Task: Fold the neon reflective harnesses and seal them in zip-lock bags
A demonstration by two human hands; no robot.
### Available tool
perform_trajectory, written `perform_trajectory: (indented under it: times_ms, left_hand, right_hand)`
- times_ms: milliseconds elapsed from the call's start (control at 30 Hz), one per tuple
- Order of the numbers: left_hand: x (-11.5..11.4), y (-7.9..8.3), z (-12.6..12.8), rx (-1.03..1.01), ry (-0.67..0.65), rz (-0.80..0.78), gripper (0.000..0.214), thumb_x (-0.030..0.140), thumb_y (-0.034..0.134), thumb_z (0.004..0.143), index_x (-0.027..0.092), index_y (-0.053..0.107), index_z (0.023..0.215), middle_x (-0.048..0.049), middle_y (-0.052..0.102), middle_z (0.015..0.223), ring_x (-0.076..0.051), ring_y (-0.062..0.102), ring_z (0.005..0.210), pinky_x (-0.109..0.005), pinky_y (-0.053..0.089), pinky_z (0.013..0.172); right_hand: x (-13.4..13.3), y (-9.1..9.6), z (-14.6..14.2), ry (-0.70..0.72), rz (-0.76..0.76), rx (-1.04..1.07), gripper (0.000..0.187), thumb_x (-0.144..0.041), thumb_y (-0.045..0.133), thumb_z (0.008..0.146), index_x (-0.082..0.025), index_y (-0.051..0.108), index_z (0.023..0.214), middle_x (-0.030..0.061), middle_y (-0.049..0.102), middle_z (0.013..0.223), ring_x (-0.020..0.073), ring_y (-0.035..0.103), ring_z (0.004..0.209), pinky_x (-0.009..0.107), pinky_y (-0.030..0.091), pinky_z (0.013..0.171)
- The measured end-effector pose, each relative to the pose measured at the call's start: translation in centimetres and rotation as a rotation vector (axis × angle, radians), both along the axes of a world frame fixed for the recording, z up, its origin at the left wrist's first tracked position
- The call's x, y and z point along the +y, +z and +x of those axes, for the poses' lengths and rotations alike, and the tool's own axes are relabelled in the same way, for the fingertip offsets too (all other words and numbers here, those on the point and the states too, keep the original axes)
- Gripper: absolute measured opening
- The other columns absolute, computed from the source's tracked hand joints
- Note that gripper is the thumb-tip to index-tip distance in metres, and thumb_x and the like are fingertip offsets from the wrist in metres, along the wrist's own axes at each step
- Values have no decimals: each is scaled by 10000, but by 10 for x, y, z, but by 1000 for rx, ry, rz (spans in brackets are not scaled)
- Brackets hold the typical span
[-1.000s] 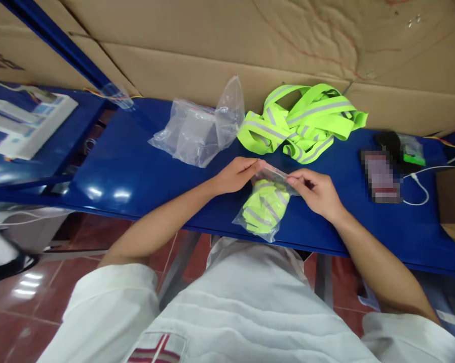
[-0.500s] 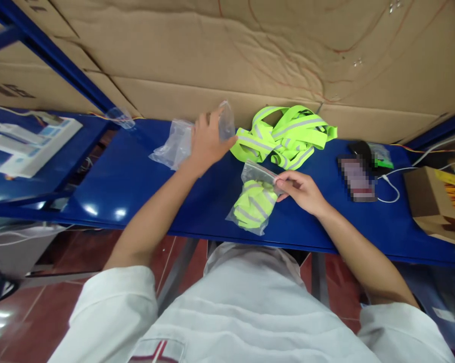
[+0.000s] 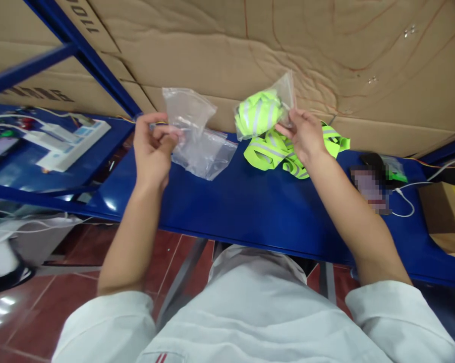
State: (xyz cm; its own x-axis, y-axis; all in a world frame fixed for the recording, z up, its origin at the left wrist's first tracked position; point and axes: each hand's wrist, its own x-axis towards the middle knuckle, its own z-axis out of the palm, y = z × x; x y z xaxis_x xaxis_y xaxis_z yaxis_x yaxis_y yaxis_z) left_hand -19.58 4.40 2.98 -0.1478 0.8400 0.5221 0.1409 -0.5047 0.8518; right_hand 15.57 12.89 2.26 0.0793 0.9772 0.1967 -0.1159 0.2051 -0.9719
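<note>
My right hand (image 3: 302, 135) is raised above the blue table (image 3: 258, 212) and pinches the edge of a clear bag filled with a folded neon-yellow reflective strap (image 3: 260, 114). My left hand (image 3: 152, 148) is also lifted, its fingers closed on an empty clear plastic bag (image 3: 187, 108). More empty clear bags (image 3: 205, 154) lie on the table just right of my left hand. A loose pile of neon-yellow reflective straps (image 3: 284, 151) rests on the table under and behind my right hand.
A phone (image 3: 368, 187) with a white cable (image 3: 405, 201) lies at the table's right, beside a cardboard box (image 3: 445, 217). A white device (image 3: 72, 143) sits on the left blue shelf. Cardboard sheets (image 3: 227, 50) line the back; a blue frame bar (image 3: 87, 55) slants at upper left.
My left hand left the filled bag, reached to the pile of empty bags and lifted one. My right hand raised the filled bag off the table.
</note>
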Motion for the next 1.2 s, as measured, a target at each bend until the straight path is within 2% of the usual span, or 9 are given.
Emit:
perform_trajectory:
  times_ms: [133, 267, 333, 433, 533, 700, 833, 967, 1200]
  left_hand:
    - [-21, -15, 18, -150, -102, -23, 607, 531, 954, 693, 282, 645, 1153, 60, 723, 851, -127, 660, 788, -298, 504, 724]
    - [-29, -25, 48, -78, -291, -17, 538, 408, 915, 784, 250, 624, 1208, 18, 729, 930, -125, 680, 789, -266, 544, 704]
    - [-29, -27, 65, 27, -342, 36, 451, 352, 848, 859, 237, 615, 1228, 9, 723, 957, -124, 688, 836, -268, 559, 764]
    - [-31, -29, 92, 289, -322, 71, 321, 204, 672, 957, 212, 609, 1272, -14, 713, 1023, -126, 686, 906, -286, 554, 859]
    - [-39, -27, 113, 505, -313, 44, 373, 109, 551, 961, 186, 598, 1323, -47, 721, 1098, -143, 686, 979, -294, 542, 907]
    - [-51, -27, 119, 583, -604, -180, 610, 369, 762, 895, 233, 549, 1451, -107, 630, 1423, -235, 639, 1234, -338, 538, 994]
    - [-49, -40, 106, 365, -550, -501, 535, 501, 796, 847, 190, 710, 1273, -118, 747, 1218, -256, 718, 1048, -358, 577, 887]
    - [-46, -52, 89, -30, -509, -755, 399, 422, 914, 731, 158, 771, 995, -103, 805, 974, -189, 731, 759, -273, 561, 662]
    - [-55, -58, 68, -238, -468, -874, 498, 263, 972, 663, 204, 743, 1102, -82, 809, 1004, -131, 717, 759, -196, 545, 663]
  right_hand:
    - [7, -18, -17, -62, -160, 27, 281, -425, 724, 883, -215, 562, 974, 41, 637, 997, 164, 679, 982, 337, 612, 935]
    - [-46, -15, -14, -247, -21, -140, 394, -548, 663, 927, -246, 587, 1168, 73, 635, 1231, 219, 655, 1139, 367, 591, 925]
    - [-86, -7, -9, -122, 120, -249, 446, -664, 559, 972, -268, 631, 1163, 62, 654, 1219, 226, 659, 1136, 353, 585, 910]
    - [-140, 0, 1, 136, 89, -290, 606, -792, 450, 966, -291, 641, 1248, 61, 672, 1264, 230, 681, 1104, 357, 595, 890]
    - [-169, -9, 15, 180, 4, -299, 665, -770, 634, 884, -304, 579, 1355, 73, 629, 1397, 255, 672, 1178, 384, 598, 941]
    - [-168, -38, 42, 188, -193, -166, 572, -506, 879, 780, -285, 659, 1259, 44, 728, 1233, 270, 712, 1151, 433, 588, 1017]
    - [-159, -46, 57, 233, -324, 21, 528, -411, 915, 746, -277, 734, 1223, 32, 747, 1236, 247, 753, 1067, 444, 593, 1036]
    - [-158, -48, 61, 249, -363, 124, 463, -372, 935, 715, -243, 768, 1126, 43, 790, 1091, 243, 764, 1027, 447, 628, 978]
    - [-162, -64, 49, 349, -374, 10, 533, -398, 909, 730, -230, 694, 1188, 56, 781, 992, 243, 779, 908, 436, 656, 846]
